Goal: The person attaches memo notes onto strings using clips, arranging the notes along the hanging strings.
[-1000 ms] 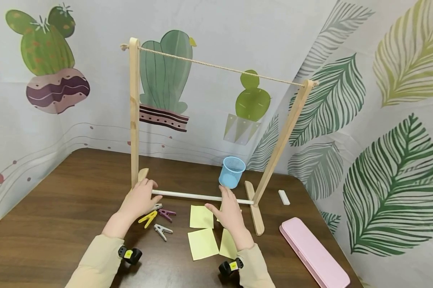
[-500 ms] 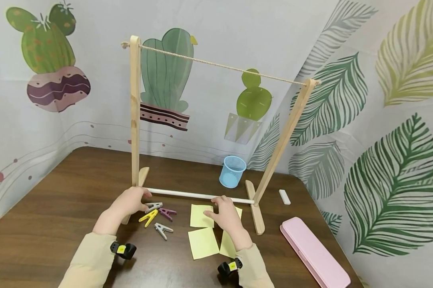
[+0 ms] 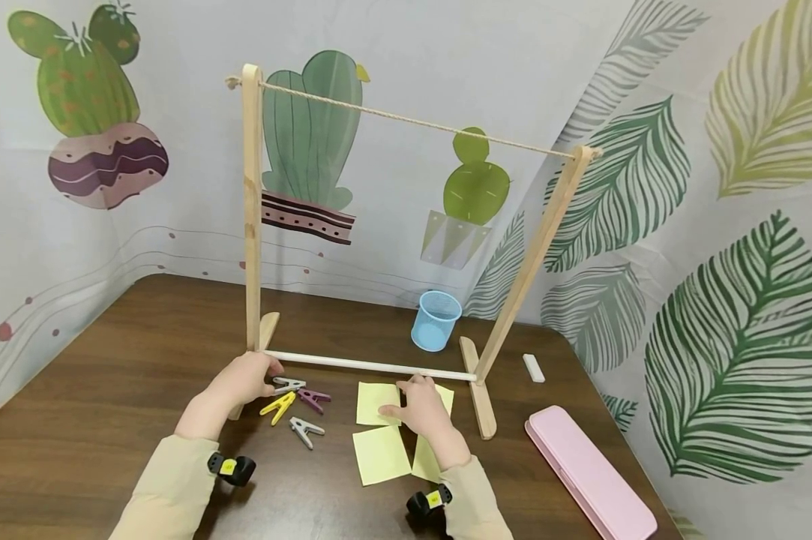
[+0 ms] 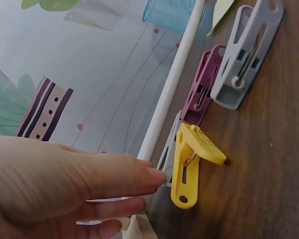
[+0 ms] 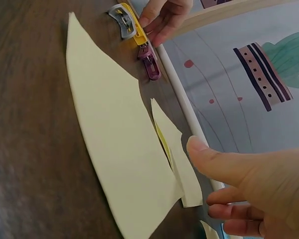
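Observation:
My left hand (image 3: 240, 379) is low by the foot of the frame's left post, its thumb tip close to the end of a grey clothespin (image 3: 289, 385). In the left wrist view the thumb and fingers stand apart; whether the thumb touches that clothespin, I cannot tell. Close by lie a yellow clothespin (image 4: 186, 167), a purple clothespin (image 4: 203, 87) and a second grey clothespin (image 4: 246, 55). My right hand (image 3: 424, 409) hovers with bent, loose fingers over the yellow paper squares (image 3: 382, 455), partly hiding two of them. Nothing shows between its thumb and fingers.
A wooden frame (image 3: 253, 210) spans the table, with a rope (image 3: 412, 120) across its top and a white rod (image 3: 352, 364) low down. Behind the rod stands a blue mesh cup (image 3: 435, 322). To the right lie a white block (image 3: 533, 368) and a pink case (image 3: 588, 472).
Both hands have come away from the white rod toward me. The left moved down and left to the clothespins; the right came down over the paper squares.

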`<state>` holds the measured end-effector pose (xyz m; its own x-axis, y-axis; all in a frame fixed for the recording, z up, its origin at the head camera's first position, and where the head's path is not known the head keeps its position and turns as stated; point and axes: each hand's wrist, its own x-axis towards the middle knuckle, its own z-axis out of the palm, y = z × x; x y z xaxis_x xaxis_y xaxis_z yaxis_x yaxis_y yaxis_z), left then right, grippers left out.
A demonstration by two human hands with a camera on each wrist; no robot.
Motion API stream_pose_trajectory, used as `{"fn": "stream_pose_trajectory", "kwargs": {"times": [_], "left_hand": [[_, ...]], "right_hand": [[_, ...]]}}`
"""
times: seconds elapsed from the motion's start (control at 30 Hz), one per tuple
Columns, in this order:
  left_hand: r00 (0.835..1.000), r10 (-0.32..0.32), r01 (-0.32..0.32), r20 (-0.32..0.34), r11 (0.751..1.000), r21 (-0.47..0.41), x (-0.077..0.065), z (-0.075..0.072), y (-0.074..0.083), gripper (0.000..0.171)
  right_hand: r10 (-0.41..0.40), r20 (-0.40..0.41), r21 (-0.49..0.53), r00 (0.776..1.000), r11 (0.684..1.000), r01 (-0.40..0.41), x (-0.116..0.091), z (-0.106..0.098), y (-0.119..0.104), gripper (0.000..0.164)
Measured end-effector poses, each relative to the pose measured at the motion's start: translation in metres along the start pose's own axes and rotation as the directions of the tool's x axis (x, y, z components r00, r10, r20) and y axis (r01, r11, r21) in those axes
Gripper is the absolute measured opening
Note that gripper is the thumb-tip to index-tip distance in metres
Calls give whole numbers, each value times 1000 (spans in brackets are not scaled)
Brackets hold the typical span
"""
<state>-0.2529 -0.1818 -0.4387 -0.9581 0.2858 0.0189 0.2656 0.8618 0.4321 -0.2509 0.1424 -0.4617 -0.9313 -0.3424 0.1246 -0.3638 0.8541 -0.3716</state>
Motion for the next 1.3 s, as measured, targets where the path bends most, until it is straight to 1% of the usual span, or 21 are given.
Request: {"fn": "stream_pose_trajectory", "kwargs": {"times": [0.1, 0.23, 0.4, 0.5, 0.67, 0.83, 0.97, 1.17, 1.3], "left_hand": [[1000, 12, -12, -6, 1000, 16, 0, 0, -1, 24], [1000, 14, -14, 0, 1000, 26, 0, 1, -1, 26], [999, -25, 24, 27, 1000, 11, 1, 2, -1, 32], [999, -44, 44, 30, 999, 9, 1, 3, -1, 33], [999, -34, 33, 4, 999, 27, 2, 5, 0, 31], [1000, -21, 21, -3, 999, 29, 1, 6, 3, 28], [1000, -15, 16, -14, 999, 35, 1, 6, 3, 24], [1000, -22, 22, -13, 1000, 21, 1, 6, 0, 21], [1000, -6, 6, -27, 1000, -6, 0, 4, -1, 19]], "right_hand": [[7, 17, -21, 1000, 1000, -7, 0, 2, 1, 66], [22, 44, -28, 999, 999, -21, 0, 3, 0, 68], [32, 56, -42, 998, 999, -29, 1, 3, -3, 71], [35, 56, -57, 998, 998, -32, 2, 4, -3, 74], [39, 53, -76, 998, 996, -35, 2, 8, -5, 78], [36, 42, -128, 998, 991, -31, 1, 12, -7, 82], [46, 39, -146, 998, 988, -40, 1, 15, -8, 84], [49, 36, -130, 998, 991, -44, 1, 15, -8, 81], [53, 31, -111, 998, 993, -49, 1, 15, -7, 80]]}}
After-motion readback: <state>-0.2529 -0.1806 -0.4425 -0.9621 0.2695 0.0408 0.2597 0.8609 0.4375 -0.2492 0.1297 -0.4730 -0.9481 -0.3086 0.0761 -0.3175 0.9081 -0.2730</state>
